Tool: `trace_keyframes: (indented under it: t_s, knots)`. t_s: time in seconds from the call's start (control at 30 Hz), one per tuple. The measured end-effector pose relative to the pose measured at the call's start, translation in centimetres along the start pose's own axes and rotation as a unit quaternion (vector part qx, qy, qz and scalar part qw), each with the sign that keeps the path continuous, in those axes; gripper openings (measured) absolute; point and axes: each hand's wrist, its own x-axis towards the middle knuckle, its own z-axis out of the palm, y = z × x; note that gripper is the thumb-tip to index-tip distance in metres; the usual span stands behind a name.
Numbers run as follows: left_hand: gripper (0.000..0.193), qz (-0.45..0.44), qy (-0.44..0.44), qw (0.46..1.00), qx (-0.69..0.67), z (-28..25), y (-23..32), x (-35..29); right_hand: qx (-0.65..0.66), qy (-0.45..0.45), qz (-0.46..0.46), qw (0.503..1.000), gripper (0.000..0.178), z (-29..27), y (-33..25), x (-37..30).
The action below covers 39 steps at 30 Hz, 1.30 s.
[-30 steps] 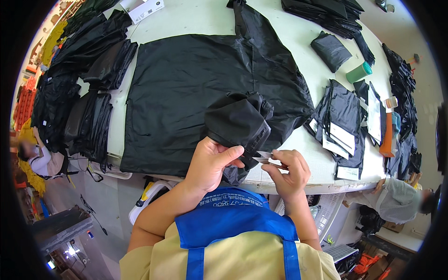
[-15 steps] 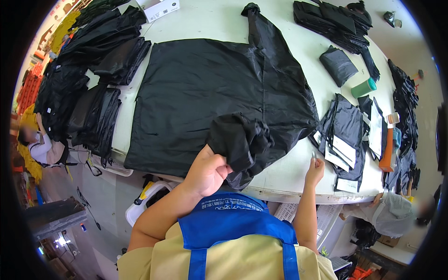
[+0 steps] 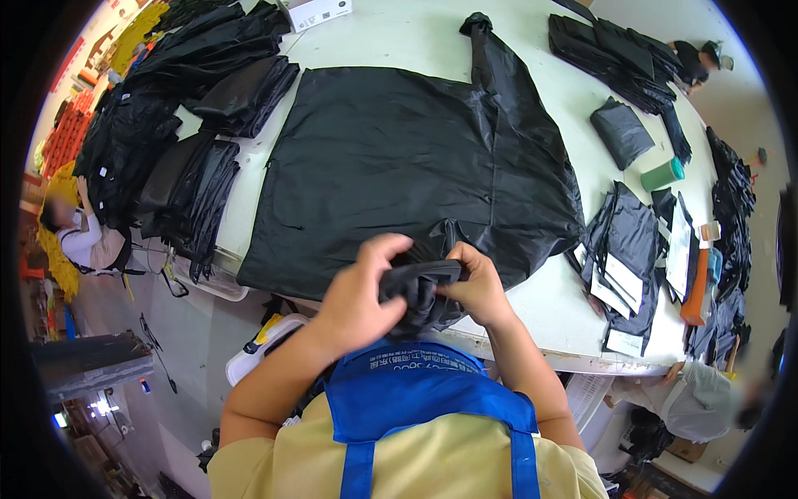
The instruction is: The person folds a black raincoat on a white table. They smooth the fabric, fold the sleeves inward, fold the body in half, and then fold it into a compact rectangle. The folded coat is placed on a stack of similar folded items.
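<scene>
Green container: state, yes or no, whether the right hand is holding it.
No, the green container sits on the table, apart from the right hand, which pinches the black garment.

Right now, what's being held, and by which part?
The black garment: the right hand pinches the edge of its bunched part. The left hand is blurred; its grip can't be told.

1. White box (image 3: pixel 322 12) on the table (image 3: pixel 399 37), at eleven o'clock.
2. Folded black packet (image 3: pixel 621 133), at two o'clock.
3. Green cylinder (image 3: pixel 661 175) near that packet, toward half past two.
4. Person in striped top (image 3: pixel 698 395), at four o'clock.
</scene>
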Motion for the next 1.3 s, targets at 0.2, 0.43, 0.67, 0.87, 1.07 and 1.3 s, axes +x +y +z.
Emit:
trace_keyframes:
  t_s: [0.2,0.43,0.67,0.87,1.07,1.3]
  knots:
    - [0.030,0.252,-0.049,0.955,0.147,-0.2,-2.6,-1.5,-0.444,0.242,-0.320,0.802,0.020,2.3,-0.5,2.8]
    - [0.021,0.023,0.130,0.967,0.217,-4.1,-8.8,-1.9,-0.341,0.006,-0.325,0.882,0.035,9.4,0.7,0.9]
    - [0.044,-0.278,0.046,0.949,-0.140,-11.8,-17.4,-1.8,-0.574,0.104,-0.013,0.812,0.077,2.5,9.6,1.9]
    - [0.028,-0.503,0.059,0.848,-0.159,-20.9,-30.1,-0.9,-0.698,0.081,0.197,0.684,0.112,-0.2,11.3,0.2]
    - [0.031,-0.121,0.149,0.879,0.437,-19.1,-19.9,1.6,-0.731,0.066,0.177,0.656,0.119,-1.3,11.2,-0.5]
    - [0.034,-0.227,-0.187,0.796,0.528,-13.6,-22.9,8.4,-0.720,0.047,0.131,0.679,0.122,-2.3,12.4,-0.7]
